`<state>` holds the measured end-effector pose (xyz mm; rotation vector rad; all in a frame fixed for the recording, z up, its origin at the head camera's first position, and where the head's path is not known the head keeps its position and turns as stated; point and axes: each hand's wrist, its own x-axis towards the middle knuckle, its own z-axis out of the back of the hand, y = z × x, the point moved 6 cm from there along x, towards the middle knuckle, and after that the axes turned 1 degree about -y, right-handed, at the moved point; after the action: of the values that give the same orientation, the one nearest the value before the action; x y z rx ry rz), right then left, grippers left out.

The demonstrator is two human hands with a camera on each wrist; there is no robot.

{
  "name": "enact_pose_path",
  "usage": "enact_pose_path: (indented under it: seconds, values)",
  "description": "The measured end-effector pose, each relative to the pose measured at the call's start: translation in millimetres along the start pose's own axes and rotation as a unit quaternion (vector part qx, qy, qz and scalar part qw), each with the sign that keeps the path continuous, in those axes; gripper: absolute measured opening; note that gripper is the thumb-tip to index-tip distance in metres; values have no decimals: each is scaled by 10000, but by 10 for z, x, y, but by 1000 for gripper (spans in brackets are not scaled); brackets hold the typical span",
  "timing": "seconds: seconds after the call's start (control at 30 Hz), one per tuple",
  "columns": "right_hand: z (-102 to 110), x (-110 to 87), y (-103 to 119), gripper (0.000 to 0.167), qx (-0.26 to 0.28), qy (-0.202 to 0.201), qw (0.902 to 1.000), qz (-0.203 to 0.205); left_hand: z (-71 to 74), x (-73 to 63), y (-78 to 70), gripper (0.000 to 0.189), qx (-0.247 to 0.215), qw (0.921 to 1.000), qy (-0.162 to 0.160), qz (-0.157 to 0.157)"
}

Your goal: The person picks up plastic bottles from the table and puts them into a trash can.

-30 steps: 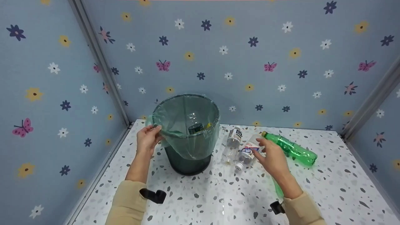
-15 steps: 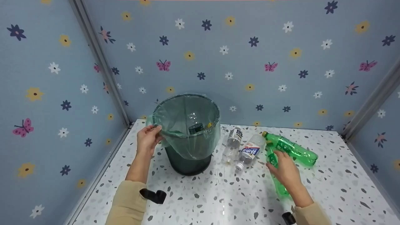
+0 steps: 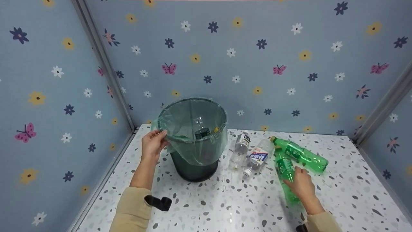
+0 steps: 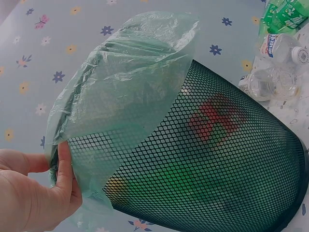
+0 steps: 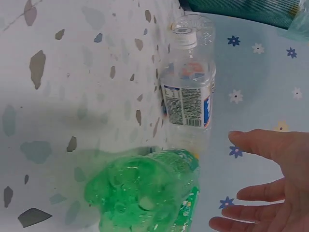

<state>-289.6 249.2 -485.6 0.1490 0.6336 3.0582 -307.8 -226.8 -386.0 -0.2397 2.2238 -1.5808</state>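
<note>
At the near left of the wastebasket (image 3: 193, 172), my left hand (image 3: 153, 143) pinches the rim together with the pale green bin liner (image 4: 135, 72) folded over it. The basket is dark mesh, upright, with several bottles inside, blurred by the mesh. My right hand (image 3: 302, 185) is over the nearer green plastic bottle (image 3: 285, 167). In the right wrist view its thumb and fingers are spread, apart from the bottle. A second green bottle (image 3: 305, 156) lies just behind, angled to the right.
Between basket and green bottles lie a clear bottle with a blue-and-white label (image 3: 257, 158) and another clear bottle with a black-and-white label (image 3: 241, 145). Everything stands on a speckled white tabletop (image 3: 206, 212). Flower-patterned panels (image 3: 225, 64) close off the back and sides.
My right hand has moved right and nearer to me, from above the blue-labelled clear bottle to above the nearer green bottle. The left hand keeps its hold on the rim.
</note>
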Motion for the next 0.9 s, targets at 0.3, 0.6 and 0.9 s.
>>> enact_pose_path:
  seconds: [0.3, 0.6, 0.9]
  values:
    - [-202, 15, -250, 79, 54, 665, 9963, -542, 5, -17, 5, 40, 14, 10000, -13, -7]
    - [-275, 12, -348, 82, 50, 1017, 9930, -603, 7, 0, 7, 44, 107, 9999, -32, 79]
    - [-315, 30, -382, 79, -4, 1176, 9911, -623, 9, -9, -4, 42, 76, 9999, -92, 107]
